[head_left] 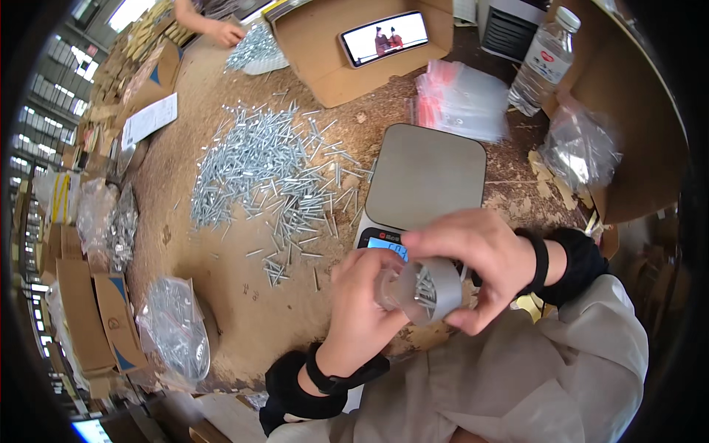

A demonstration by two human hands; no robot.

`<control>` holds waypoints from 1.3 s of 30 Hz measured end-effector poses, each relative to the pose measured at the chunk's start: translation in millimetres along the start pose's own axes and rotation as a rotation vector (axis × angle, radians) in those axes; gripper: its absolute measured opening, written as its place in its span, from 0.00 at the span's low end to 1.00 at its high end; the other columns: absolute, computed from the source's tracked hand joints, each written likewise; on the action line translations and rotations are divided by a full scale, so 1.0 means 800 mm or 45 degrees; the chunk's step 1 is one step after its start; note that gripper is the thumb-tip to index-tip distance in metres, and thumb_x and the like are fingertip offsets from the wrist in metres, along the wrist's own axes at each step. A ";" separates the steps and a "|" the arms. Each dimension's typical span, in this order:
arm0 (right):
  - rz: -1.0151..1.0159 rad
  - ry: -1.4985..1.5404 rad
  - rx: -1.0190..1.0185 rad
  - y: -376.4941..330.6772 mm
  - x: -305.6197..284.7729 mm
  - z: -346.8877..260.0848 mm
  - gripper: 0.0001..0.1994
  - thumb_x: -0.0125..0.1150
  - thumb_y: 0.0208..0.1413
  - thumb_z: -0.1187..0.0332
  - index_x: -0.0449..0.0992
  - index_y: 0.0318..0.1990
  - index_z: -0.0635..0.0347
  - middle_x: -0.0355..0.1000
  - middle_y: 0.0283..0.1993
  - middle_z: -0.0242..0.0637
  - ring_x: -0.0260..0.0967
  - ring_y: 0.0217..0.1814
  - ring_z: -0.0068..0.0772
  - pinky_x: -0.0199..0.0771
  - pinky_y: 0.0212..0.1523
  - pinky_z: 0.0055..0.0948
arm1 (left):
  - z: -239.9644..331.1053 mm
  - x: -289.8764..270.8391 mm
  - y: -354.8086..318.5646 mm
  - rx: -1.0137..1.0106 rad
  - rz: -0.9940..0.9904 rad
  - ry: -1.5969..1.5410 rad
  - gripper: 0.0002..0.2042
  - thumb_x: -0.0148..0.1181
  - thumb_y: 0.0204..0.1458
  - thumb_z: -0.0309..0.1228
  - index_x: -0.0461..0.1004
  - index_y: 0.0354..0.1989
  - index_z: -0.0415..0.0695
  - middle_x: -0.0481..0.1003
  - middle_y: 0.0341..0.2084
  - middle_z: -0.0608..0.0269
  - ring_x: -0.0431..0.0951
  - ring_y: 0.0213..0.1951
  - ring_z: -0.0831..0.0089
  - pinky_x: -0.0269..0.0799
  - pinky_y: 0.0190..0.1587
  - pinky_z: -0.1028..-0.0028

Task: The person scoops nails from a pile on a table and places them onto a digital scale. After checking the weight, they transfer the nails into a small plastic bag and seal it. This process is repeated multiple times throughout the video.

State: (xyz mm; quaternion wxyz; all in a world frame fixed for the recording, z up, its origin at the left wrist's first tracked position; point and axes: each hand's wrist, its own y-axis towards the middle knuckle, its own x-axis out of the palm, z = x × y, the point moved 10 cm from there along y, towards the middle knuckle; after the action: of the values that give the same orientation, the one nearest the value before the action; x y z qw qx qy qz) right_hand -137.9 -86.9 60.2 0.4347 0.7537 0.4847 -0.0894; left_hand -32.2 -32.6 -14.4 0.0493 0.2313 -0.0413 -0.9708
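Note:
My right hand (480, 255) is curled round a short grey cup (447, 289), which is tilted and has several screws (425, 284) inside. My left hand (362, 299) is closed on a clear plastic bag (387, 288) at the cup's left side. How far the bag fits over the cup is hidden by the fingers. Just beyond both hands lies a digital scale (427, 177) with a bare grey plate. Its lit blue display is partly covered by my hands. Left of the scale spreads a large heap of silver screws (255, 162), with a small cluster (275, 272) nearer me.
Flat clear bags (461, 100) lie behind the scale, near a water bottle (545, 63). A phone (384, 39) leans in an open carton (317, 66). Another person's hand (224, 32) touches a screw-filled container (257, 55) at the back. A bagged bundle (175, 328) sits front left.

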 end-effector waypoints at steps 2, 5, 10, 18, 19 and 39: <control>-0.069 -0.123 -0.017 -0.002 0.011 -0.007 0.39 0.69 0.42 0.56 0.65 0.62 0.64 0.78 0.40 0.41 0.77 0.32 0.43 0.77 0.33 0.35 | -0.010 0.018 -0.003 -0.013 -0.005 -0.067 0.24 0.74 0.35 0.33 0.72 0.42 0.43 0.75 0.37 0.56 0.74 0.41 0.52 0.66 0.43 0.59; -0.136 -0.035 0.036 0.001 0.010 -0.002 0.37 0.69 0.43 0.54 0.68 0.60 0.63 0.78 0.37 0.37 0.75 0.26 0.40 0.74 0.28 0.34 | -0.012 0.047 -0.009 -0.084 -0.110 -0.263 0.26 0.75 0.36 0.29 0.71 0.47 0.41 0.76 0.40 0.57 0.76 0.42 0.59 0.70 0.43 0.63; -0.140 0.109 0.118 -0.007 0.014 0.005 0.38 0.72 0.43 0.52 0.70 0.60 0.64 0.78 0.34 0.34 0.74 0.24 0.37 0.71 0.25 0.31 | -0.007 0.067 -0.020 -0.157 -0.275 -0.547 0.30 0.74 0.43 0.25 0.66 0.55 0.40 0.74 0.46 0.63 0.76 0.48 0.75 0.73 0.48 0.73; -0.164 0.335 0.289 -0.017 0.019 0.018 0.38 0.72 0.42 0.52 0.70 0.59 0.67 0.79 0.35 0.39 0.79 0.33 0.39 0.76 0.33 0.31 | -0.006 0.076 -0.021 -0.243 -0.314 -0.757 0.29 0.75 0.42 0.30 0.70 0.54 0.40 0.73 0.49 0.60 0.74 0.51 0.67 0.69 0.55 0.68; -0.151 0.353 0.282 -0.016 0.017 0.017 0.36 0.72 0.44 0.54 0.69 0.60 0.65 0.78 0.33 0.38 0.78 0.30 0.41 0.76 0.31 0.32 | -0.003 0.075 -0.018 -0.176 -0.341 -0.738 0.29 0.74 0.44 0.29 0.68 0.55 0.40 0.73 0.49 0.62 0.74 0.50 0.71 0.70 0.53 0.71; -0.156 1.157 0.781 -0.035 0.030 0.046 0.31 0.52 0.63 0.48 0.64 0.64 0.62 0.74 0.41 0.37 0.69 0.42 0.24 0.67 0.42 0.26 | -0.008 0.067 -0.023 -0.083 -0.294 -0.602 0.26 0.73 0.44 0.23 0.69 0.53 0.41 0.73 0.47 0.62 0.75 0.49 0.73 0.71 0.51 0.71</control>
State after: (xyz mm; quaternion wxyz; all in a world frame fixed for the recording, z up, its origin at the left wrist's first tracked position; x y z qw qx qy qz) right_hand -137.9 -94.0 8.4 -0.0638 0.7789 0.6183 0.0827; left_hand -78.8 -20.6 -45.8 -0.0653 -0.0006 0.0062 -0.9978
